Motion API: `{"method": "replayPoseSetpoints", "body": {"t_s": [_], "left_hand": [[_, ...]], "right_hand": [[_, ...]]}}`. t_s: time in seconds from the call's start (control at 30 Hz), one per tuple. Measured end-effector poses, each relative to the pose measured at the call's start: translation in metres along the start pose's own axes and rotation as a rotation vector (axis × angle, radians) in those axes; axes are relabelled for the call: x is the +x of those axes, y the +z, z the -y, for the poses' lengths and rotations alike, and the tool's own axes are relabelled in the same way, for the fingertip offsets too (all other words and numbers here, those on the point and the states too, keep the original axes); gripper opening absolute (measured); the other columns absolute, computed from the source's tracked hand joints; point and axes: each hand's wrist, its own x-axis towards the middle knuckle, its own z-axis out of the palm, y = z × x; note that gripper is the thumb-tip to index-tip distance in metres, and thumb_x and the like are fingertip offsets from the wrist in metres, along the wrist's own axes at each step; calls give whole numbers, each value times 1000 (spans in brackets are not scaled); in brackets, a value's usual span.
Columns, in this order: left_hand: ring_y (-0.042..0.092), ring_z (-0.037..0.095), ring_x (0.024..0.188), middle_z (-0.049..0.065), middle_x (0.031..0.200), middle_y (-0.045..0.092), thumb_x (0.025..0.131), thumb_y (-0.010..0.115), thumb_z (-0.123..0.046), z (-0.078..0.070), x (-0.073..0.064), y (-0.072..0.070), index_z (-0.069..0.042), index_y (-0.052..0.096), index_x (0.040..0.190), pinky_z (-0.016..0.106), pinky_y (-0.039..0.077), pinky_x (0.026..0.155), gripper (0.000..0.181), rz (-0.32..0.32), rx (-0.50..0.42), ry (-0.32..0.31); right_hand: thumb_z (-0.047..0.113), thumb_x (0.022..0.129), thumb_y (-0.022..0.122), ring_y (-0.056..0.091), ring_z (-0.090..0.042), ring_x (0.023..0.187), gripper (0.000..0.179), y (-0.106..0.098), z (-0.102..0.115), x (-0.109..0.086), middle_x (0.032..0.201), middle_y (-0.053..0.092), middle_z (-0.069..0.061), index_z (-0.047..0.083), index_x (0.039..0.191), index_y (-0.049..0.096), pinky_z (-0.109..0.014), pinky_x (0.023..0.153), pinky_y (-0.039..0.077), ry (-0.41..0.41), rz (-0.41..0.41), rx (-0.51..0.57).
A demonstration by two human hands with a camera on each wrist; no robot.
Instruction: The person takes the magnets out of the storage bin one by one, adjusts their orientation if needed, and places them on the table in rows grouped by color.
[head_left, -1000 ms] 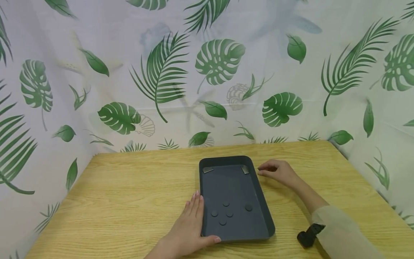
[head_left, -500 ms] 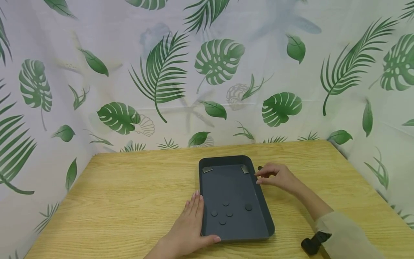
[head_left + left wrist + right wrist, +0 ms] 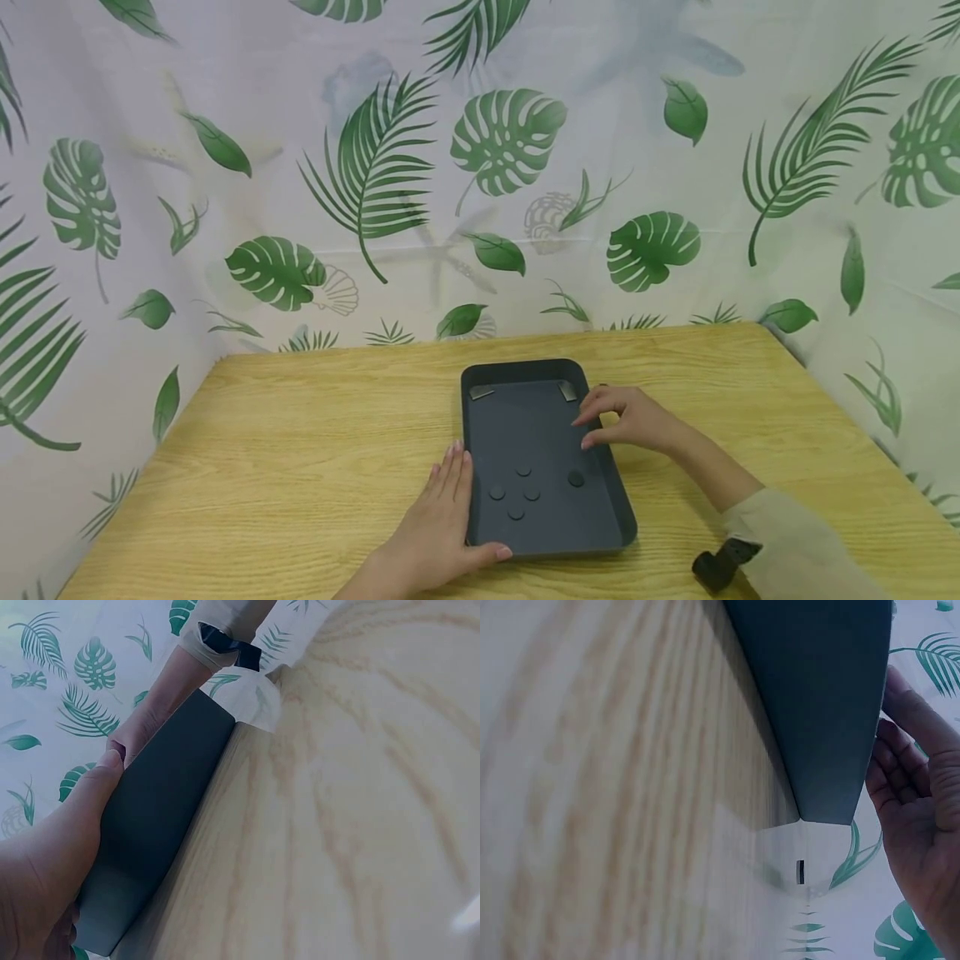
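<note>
Dark tray [image 3: 517, 433] flat on the wood-grain desk [image 3: 300, 450], between the two hands, long sides running away from the person. Left hand [image 3: 435, 512] braced at its near left corner: fingers straight and close together along the outer wall, thumb laid over the near rim; probably there to stop the tray sliding. Right hand [image 3: 641, 421] reaches over the right-hand wall, thumb and forefinger a narrow gap apart, nothing visible between them; its other fingers mostly hidden from above. That sideways approach seems to leave the tray floor in sight. Two shiny plates, left plate [image 3: 482, 392] and right plate [image 3: 567, 392], sit in the far corners. Four discs [image 3: 532, 494] cluster toward the near left; a lone disc [image 3: 576, 479] lies nearer the right wall, just nearside of the right thumb. A small dark bit [image 3: 603, 385] shows past the knuckles, too hidden to identify. Edges: walls are low but upright, so fingers would need to lift to clear them. Room: plain tray floor between plates and discs; broad desk leftward, less behind, where the leaf-print cloth [image 3: 375, 250] hangs at the back edge.
</note>
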Motion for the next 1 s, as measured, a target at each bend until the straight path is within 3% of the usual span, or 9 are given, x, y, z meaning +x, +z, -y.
{"method": "replayPoseSetpoints", "body": {"t_s": [0.13,0.37,0.53,1.0], "left_hand": [[-4,31,145,22,157,-4,83,47,-73,0,0,1,6,8,149,49,16,115,110,0,-1,5],[-5,31,145,22,157,-6,83,46,-74,2,1,3,6,6,149,49,15,115,111,6,-5,4],[-5,31,145,22,157,-6,83,47,-73,1,1,1,6,6,149,49,15,115,111,11,-7,4],[-4,31,145,22,156,-5,83,48,-72,-1,0,-1,6,7,149,48,16,115,110,8,-1,6]], "right_hand": [[22,74,80,56,-5,89,24,2,0,1,94,64,1,7,92,76,-31,76,50,-83,72,-34],[16,72,81,56,-10,82,20,3,0,2,88,60,-1,5,88,76,-28,69,49,-249,118,-54],[19,72,82,55,-9,78,20,5,4,7,86,60,0,7,88,76,-24,67,50,-318,202,-120],[20,74,79,51,-7,75,18,10,14,9,82,61,3,9,88,78,-18,65,45,-304,347,-272]]}}
